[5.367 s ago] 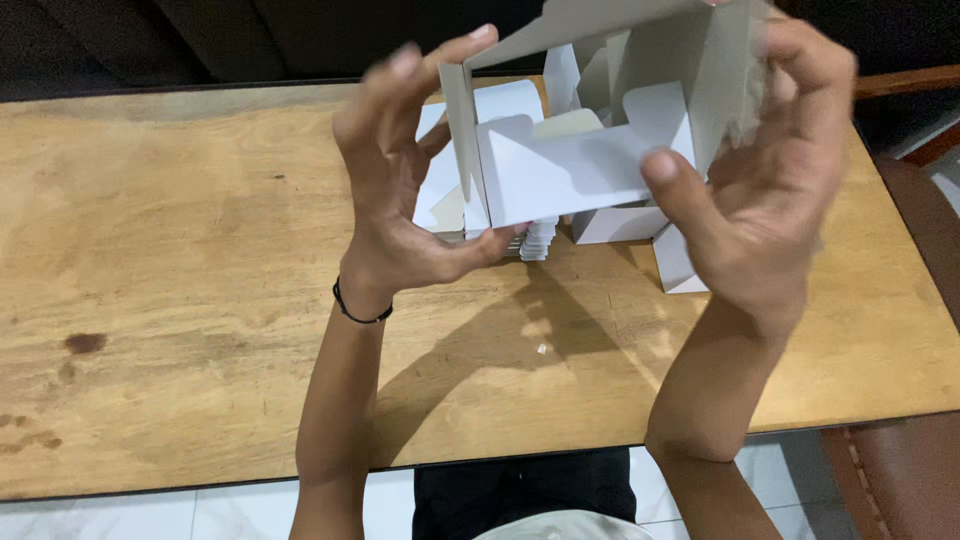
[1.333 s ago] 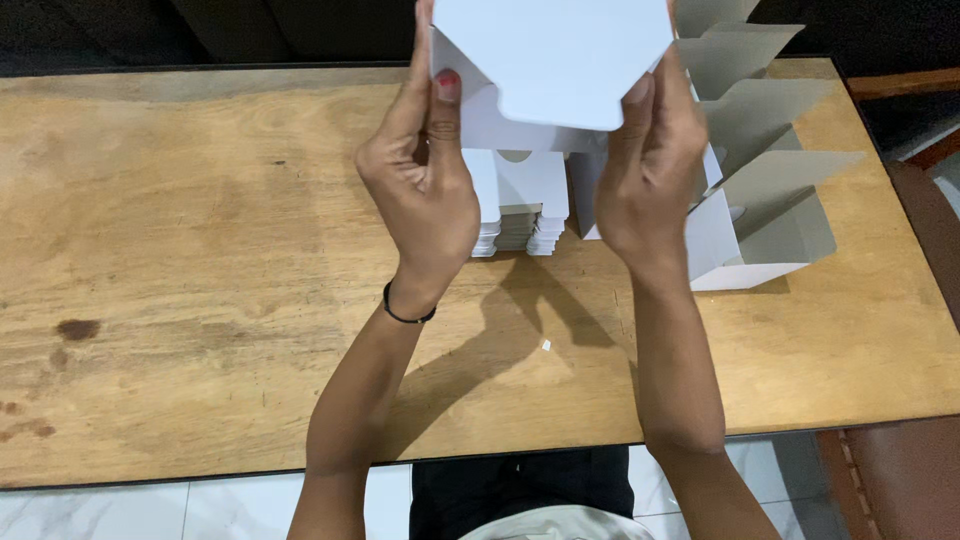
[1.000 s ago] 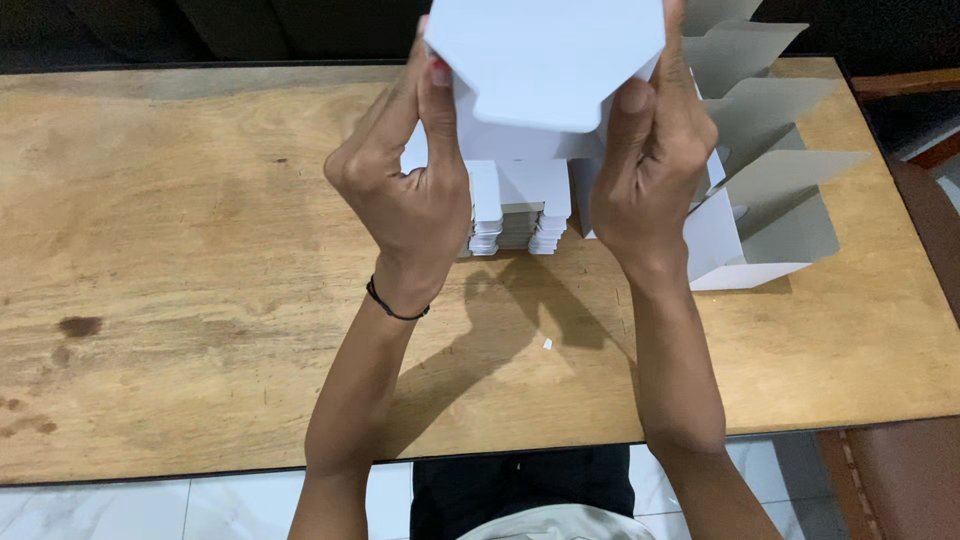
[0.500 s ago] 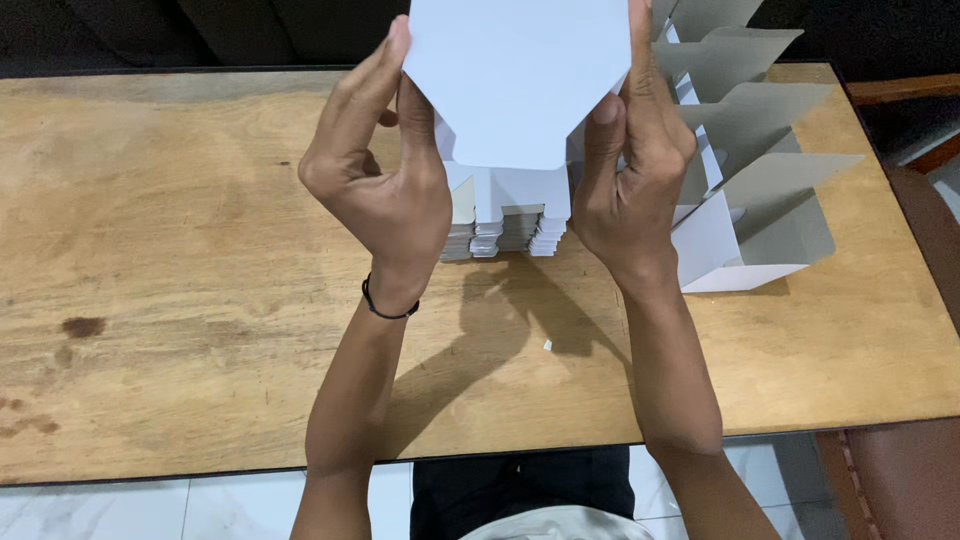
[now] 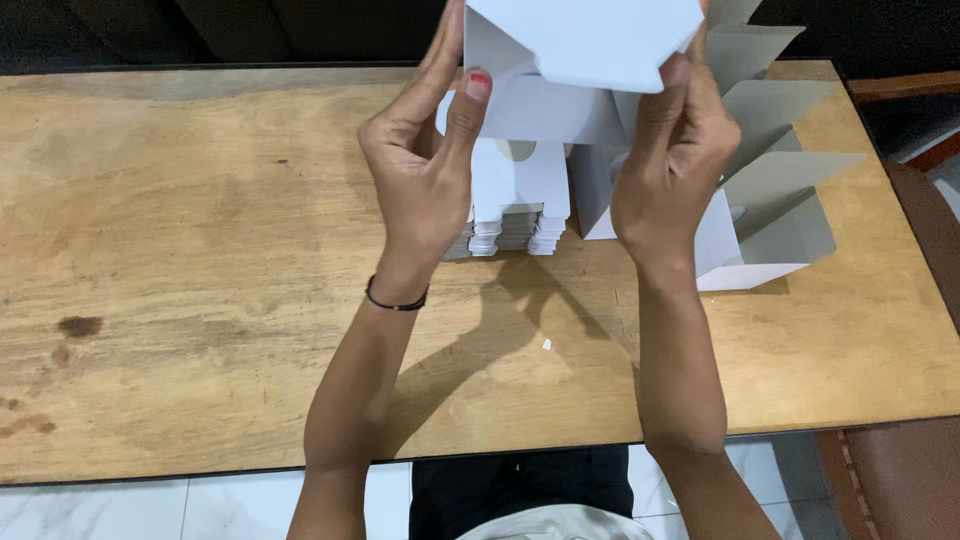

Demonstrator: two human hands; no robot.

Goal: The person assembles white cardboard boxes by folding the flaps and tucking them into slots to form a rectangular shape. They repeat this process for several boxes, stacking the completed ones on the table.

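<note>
White cardboard box piece [image 5: 585, 45] held up in both hands above the table.

Head view: left hand [image 5: 425, 185] and right hand [image 5: 670, 190] grip its sides, thumbs now pressing the folded panel, lifted higher than a second ago; flat white stack [image 5: 515, 225] and folded grey-lined boxes [image 5: 770, 200] rest on the wooden table [image 5: 180, 250].

Five seconds ago both hands held an open, partly folded white box with grey inner flaps above the table. Now that box is set down among the folded boxes [image 5: 770, 200] at the right, and the left hand [image 5: 425, 170] and right hand [image 5: 670, 170] grip a fresh white cardboard blank [image 5: 585, 45], raised higher, the left thumb now pressing its front panel.
</note>
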